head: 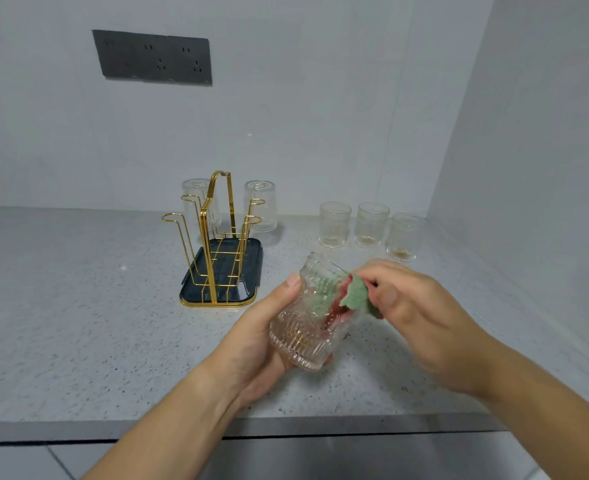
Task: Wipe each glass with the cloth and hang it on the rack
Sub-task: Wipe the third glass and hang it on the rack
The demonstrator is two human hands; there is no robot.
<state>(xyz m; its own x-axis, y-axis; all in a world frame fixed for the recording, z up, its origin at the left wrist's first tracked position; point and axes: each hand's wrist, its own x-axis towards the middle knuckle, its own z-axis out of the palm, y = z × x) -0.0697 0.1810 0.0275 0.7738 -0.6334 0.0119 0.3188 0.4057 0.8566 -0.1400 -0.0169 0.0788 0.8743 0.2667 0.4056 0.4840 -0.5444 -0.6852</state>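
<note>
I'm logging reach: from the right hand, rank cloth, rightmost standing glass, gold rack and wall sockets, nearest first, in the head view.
1. cloth, pinched in the right hand, tucked into the held glass.
2. rightmost standing glass, just beyond, back right.
3. gold rack, off to the left.
4. wall sockets, high up, far left.

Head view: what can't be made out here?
1. Cloth: its end inside the held glass is smeared by the ribbed walls, head view.
2. Left hand: fingers hidden behind that glass.
3. Left hung glass: partly screened by the rack handle; its peg unclear.
4. Left forearm, right forearm: cut off by frame edges.
</note>
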